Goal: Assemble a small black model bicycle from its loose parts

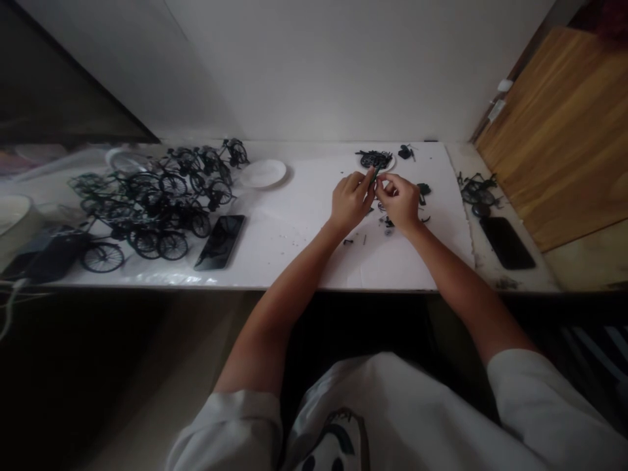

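Near the far side of the white work surface, right of its middle, both my hands are together on one slim dark part; bearings below are taken from that part, with twelve o'clock pointing away from me. My left hand, palm down, has its fingers clamped on the part. My right hand has thumb and forefinger drawn together, touching the near end; whether they grip it I cannot tell. At twelve o'clock, just beyond my fingertips, a small plate bears a heap of dark parts. Between one and two o'clock lies a dark piece; just past three, beside my right hand, a dark green piece. A thin pin lies at six, a small dark fitting between six and seven. At nine o'clock, well apart, stand a white plate and, beyond it, a crowded group of miniature bicycles. One phone lies at eight, another dark flat device at four, and a wooden panel leans near three.
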Demonstrator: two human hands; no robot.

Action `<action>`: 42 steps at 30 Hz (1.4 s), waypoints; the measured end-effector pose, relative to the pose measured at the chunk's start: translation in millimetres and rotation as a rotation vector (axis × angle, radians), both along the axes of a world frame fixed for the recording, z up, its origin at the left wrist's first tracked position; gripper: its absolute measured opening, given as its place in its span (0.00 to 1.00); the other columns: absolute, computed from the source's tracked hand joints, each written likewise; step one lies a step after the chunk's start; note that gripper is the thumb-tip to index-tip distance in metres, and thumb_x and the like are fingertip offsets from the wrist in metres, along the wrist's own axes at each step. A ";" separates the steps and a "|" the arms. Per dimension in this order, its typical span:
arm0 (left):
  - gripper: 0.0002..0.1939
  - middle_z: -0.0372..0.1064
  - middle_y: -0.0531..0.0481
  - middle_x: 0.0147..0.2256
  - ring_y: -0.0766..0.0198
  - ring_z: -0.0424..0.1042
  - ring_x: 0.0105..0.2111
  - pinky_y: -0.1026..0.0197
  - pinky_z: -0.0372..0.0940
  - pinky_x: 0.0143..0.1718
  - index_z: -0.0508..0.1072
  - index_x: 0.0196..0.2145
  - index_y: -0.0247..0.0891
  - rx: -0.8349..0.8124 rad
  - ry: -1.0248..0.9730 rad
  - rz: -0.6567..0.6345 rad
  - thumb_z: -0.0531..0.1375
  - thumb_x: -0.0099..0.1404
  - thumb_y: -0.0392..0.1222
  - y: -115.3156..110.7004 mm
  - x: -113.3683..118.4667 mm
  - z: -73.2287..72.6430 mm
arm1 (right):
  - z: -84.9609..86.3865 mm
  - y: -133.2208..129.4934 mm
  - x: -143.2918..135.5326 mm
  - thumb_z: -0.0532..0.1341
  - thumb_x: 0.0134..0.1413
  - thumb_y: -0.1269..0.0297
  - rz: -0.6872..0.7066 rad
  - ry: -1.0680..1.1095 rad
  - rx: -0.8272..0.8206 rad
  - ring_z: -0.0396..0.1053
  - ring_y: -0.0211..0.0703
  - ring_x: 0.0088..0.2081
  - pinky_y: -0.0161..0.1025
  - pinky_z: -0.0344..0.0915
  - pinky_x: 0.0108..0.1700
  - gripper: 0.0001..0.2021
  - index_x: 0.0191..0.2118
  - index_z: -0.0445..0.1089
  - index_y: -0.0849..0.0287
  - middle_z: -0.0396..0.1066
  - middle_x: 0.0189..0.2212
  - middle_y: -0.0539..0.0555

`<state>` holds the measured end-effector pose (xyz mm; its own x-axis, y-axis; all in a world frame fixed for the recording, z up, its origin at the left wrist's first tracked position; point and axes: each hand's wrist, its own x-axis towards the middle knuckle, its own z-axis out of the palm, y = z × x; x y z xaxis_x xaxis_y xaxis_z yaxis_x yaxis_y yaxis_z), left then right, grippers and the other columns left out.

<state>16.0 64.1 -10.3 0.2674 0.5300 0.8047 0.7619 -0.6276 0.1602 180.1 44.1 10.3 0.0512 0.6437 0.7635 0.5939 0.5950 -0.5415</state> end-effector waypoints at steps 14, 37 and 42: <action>0.25 0.76 0.39 0.42 0.57 0.72 0.40 0.53 0.66 0.45 0.74 0.67 0.38 0.009 -0.025 -0.009 0.47 0.85 0.49 0.6 0.7 -3.0 | 1.3 -2.7 -0.5 0.66 0.66 0.59 0.082 0.105 -0.074 0.59 0.37 0.21 0.39 0.62 0.31 0.06 0.39 0.77 0.55 0.65 0.18 0.43; 0.24 0.75 0.39 0.42 0.56 0.73 0.42 0.53 0.67 0.46 0.74 0.68 0.39 0.004 0.017 -0.007 0.48 0.84 0.46 1.9 -2.9 -1.1 | -0.1 10.7 -5.6 0.73 0.53 0.36 0.317 0.579 -0.535 0.54 0.34 0.16 0.35 0.51 0.19 0.26 0.36 0.76 0.57 0.58 0.14 0.41; 0.25 0.75 0.38 0.44 0.55 0.73 0.43 0.53 0.67 0.47 0.74 0.68 0.39 -0.079 -0.021 -0.012 0.48 0.84 0.47 -0.9 -3.5 2.1 | 4.8 4.5 -2.0 0.69 0.63 0.41 0.196 0.325 -0.366 0.58 0.37 0.19 0.37 0.58 0.24 0.20 0.39 0.78 0.56 0.62 0.17 0.44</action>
